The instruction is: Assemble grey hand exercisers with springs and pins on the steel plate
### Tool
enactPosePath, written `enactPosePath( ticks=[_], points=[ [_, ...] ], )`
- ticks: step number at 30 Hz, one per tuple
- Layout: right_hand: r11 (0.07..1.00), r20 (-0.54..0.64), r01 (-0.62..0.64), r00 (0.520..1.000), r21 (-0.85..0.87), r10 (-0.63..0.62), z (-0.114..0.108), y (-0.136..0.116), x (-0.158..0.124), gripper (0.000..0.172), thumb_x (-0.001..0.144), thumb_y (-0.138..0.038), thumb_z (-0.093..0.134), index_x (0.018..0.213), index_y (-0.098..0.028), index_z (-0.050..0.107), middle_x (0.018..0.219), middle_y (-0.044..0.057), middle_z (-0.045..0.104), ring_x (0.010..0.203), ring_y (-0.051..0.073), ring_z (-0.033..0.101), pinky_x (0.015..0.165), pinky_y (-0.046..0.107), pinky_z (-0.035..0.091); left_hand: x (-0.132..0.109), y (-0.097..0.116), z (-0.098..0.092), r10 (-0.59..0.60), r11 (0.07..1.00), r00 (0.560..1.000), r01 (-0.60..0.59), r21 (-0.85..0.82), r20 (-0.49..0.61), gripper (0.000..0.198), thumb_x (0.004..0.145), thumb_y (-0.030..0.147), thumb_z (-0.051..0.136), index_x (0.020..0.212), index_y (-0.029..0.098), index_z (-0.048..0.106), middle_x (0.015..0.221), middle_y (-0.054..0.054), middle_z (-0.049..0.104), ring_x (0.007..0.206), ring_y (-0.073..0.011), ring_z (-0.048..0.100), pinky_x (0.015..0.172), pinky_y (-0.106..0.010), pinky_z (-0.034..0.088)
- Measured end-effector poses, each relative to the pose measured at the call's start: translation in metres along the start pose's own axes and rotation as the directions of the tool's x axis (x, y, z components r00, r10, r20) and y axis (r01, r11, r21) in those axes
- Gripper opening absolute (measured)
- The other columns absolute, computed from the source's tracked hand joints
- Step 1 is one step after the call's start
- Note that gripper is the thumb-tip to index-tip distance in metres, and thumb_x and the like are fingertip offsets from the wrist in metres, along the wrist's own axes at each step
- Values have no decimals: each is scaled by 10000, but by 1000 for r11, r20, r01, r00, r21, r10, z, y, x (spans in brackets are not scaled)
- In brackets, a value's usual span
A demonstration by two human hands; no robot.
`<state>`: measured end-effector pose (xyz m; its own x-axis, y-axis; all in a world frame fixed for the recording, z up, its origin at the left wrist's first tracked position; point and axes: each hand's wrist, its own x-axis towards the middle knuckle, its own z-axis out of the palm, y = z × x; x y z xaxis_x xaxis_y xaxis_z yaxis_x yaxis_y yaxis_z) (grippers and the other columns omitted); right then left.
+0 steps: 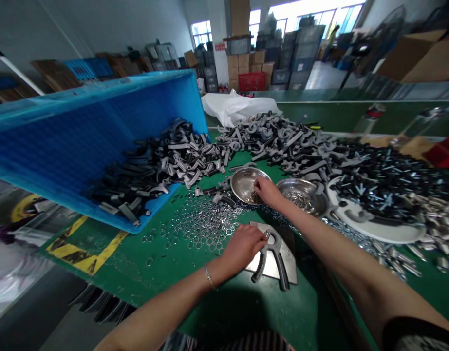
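My left hand (244, 246) is closed, its thumb and fingertips at the head of a grey plier-like tool with two black-gripped handles (282, 268). This tool lies on a flat metal plate (292, 253), handles toward me. A small shiny metal bit shows at the fingertips. My right hand (267, 191) reaches into a round metal bowl (241, 180), fingers pinched together over small metal parts in its bottom. Whatever those fingers hold is hidden. Beside it, a second metal bowl (301, 195) contains small pins, partly behind my right forearm.
Loose metal rings (206, 224) are scattered left of my hands. A tipped blue crate (100, 122) spills grey-and-black handle parts (188, 156). More grey parts (275, 136) are heaped behind the bowls. To the right, a white tray (385, 234) bears black-headed screws; silvery metal pieces (432, 219) lie beyond.
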<state>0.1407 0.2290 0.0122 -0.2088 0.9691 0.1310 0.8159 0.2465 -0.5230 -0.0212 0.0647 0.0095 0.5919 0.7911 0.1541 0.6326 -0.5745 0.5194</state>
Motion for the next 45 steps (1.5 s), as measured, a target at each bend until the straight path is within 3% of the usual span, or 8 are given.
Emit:
enactPosePath(
  ticks=[4, 8, 15, 19, 26, 35, 41, 45],
  points=[
    [964, -39, -22, 999, 266, 34, -25, -2, -40, 144, 938, -301, 534, 961, -176, 603, 791, 2, 687, 723, 170, 669, 739, 324, 533, 4, 5, 18, 89, 953, 996, -88, 289, 9, 202, 988, 319, 520, 933, 169, 643, 930, -58, 655, 967, -245, 565, 896, -408, 402],
    [890, -49, -78, 993, 450, 112, -43, 11, -120, 174, 886, -368, 563, 909, -197, 582, 795, 10, 679, 690, 174, 669, 685, 316, 533, 4, 2, 23, 173, 899, 985, -160, 408, 7, 210, 1003, 278, 473, 932, 160, 632, 896, -60, 640, 916, -246, 562, 861, -411, 416],
    [795, 57, -172, 984, 581, 171, -29, 17, -219, 250, 919, -425, 546, 869, -187, 604, 739, 30, 703, 670, 183, 689, 639, 304, 555, -20, 0, 27, 335, 811, 939, -331, 482, 81, 297, 1021, 207, 414, 1246, 96, 572, 1158, -123, 652, 1063, -240, 575, 955, -402, 420],
    [852, 17, -120, 991, 509, 129, -15, 14, -224, 265, 939, -421, 542, 841, -189, 626, 720, 27, 686, 652, 194, 665, 626, 320, 539, -31, 2, 31, 316, 806, 945, -312, 502, 80, 369, 1031, 204, 381, 1356, 81, 504, 1322, -142, 602, 1211, -256, 538, 1060, -422, 373],
    [948, -95, 150, 987, 279, -128, 7, 10, -212, 167, 967, -320, 549, 922, -207, 664, 944, 78, 693, 943, 253, 608, 918, 428, 466, -38, 2, 36, 276, 828, 959, -272, 489, 67, 407, 1021, 196, 404, 1409, 87, 463, 1392, -147, 566, 1267, -265, 510, 1096, -442, 349],
    [951, -123, 307, 946, 36, -301, 20, 12, -209, 138, 991, -247, 517, 959, -190, 638, 933, 95, 683, 911, 243, 599, 836, 398, 512, -37, 5, 27, 120, 962, 993, -115, 248, -3, 400, 983, 185, 474, 1382, 186, 503, 1344, -101, 581, 1201, -234, 502, 1023, -408, 406],
    [929, -74, 354, 929, -109, -362, 18, 11, -209, 183, 1003, -231, 474, 990, -180, 649, 947, 117, 694, 901, 257, 608, 812, 418, 536, -37, 2, 28, 103, 971, 995, -99, 220, -7, 409, 979, 174, 473, 1386, 197, 504, 1342, -86, 586, 1207, -226, 499, 1040, -408, 403],
    [871, 29, 459, 887, -178, -461, 9, 16, -220, 313, 977, -121, 414, 1206, -150, 624, 1151, 157, 694, 1031, 275, 610, 870, 434, 562, -38, 1, 28, 187, 927, 982, -189, 323, 36, 411, 1011, 212, 428, 1418, 162, 462, 1377, -117, 571, 1255, -237, 491, 1071, -427, 379]
  ],
)
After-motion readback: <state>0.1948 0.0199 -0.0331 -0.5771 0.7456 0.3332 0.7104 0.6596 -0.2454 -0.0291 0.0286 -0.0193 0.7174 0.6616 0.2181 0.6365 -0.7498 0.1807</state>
